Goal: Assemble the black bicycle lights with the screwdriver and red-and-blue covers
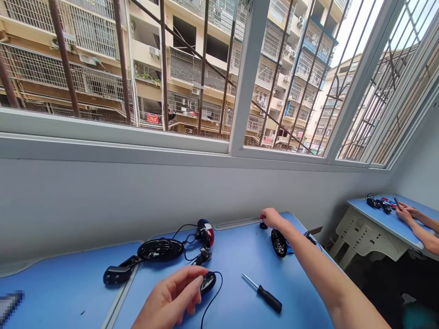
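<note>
My left hand (173,297) pinches a glossy black oval piece with a thin cable (207,283) above the near part of the table. Stretched toward the far edge, my right hand (273,218) has its fingers curled down at a small black part (263,225); their tips are partly hidden. A screwdriver (264,293) with a black handle lies between my arms, its shaft pointing up and left. Just left of my right forearm stands a round black piece with a speckled face (279,242), with something blue behind it.
On the blue table (233,256), a long black oval housing (160,249) connects by cables to a red, white and dark-blue part (206,233). A black handle-shaped piece (118,273) lies at left. A co-worker's hands (406,212) hold something at another table (404,224). A barred window runs behind.
</note>
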Tool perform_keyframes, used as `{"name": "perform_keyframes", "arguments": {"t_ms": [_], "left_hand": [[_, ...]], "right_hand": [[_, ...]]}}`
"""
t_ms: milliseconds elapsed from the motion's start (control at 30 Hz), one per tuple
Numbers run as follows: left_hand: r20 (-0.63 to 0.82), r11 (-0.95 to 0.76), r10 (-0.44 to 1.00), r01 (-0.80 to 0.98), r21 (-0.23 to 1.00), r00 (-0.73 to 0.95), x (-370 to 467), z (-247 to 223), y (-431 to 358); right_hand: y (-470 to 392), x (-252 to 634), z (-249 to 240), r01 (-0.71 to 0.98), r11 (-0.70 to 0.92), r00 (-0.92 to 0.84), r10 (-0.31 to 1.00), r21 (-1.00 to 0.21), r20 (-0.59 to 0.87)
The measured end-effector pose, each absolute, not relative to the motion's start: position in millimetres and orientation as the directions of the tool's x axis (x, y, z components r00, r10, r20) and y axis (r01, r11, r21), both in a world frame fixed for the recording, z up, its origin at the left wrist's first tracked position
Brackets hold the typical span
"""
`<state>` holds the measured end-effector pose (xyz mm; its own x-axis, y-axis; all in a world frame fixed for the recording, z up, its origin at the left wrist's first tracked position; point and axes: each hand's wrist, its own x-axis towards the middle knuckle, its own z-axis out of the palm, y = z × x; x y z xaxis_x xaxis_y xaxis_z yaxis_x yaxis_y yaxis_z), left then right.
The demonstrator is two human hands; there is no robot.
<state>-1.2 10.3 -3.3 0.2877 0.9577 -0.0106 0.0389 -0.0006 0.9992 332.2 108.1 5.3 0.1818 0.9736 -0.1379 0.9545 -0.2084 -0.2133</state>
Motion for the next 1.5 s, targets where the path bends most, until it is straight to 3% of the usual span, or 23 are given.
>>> {"name": "perform_keyframes", "arguments": {"t_ms": [333, 633, 733, 833, 1000, 1167, 1367, 1500], "left_hand": [[-0.035, 0.019, 0.959, 0.058, 0.998, 0.282, -1, -1, 9], [-0.014, 0.004, 0.968, 0.04, 0.999, 0.25, -2, -3, 11], [0.056, -0.075, 0.985, 0.114, 0.991, 0.161, -5, -2, 11], [0.224, -0.239, 0.971, 0.271, 0.933, 0.084, -9, 2, 11], [0.354, -0.384, 0.921, 0.533, 0.754, 0.163, -17, 9, 11], [0.32, -0.359, 0.926, 0.721, 0.592, 0.199, -24, 10, 16], [0.099, -0.292, 0.956, 0.857, 0.425, 0.277, -28, 5, 25], [0.023, -0.337, 0.933, 0.852, 0.4, 0.358, -25, 1, 24]], "right_hand": [[103, 326, 3, 0.989, -0.12, 0.112, 0.989, -0.081, -0.094], [93, 320, 19, 0.99, -0.111, 0.109, 0.994, -0.082, -0.021], [83, 312, 30, 0.992, -0.064, 0.071, 0.996, -0.112, 0.055], [64, 295, 34, 0.987, 0.039, -0.017, 0.99, -0.154, 0.141], [14, 253, 17, 0.932, 0.284, -0.238, 0.948, -0.225, 0.211], [-18, 216, -8, 0.84, 0.415, -0.348, 0.906, -0.35, 0.239], [-8, 180, -17, 0.835, 0.349, -0.314, 0.937, -0.426, 0.153], [-1, 168, -24, 0.846, 0.344, -0.328, 0.938, -0.408, 0.113]]}}
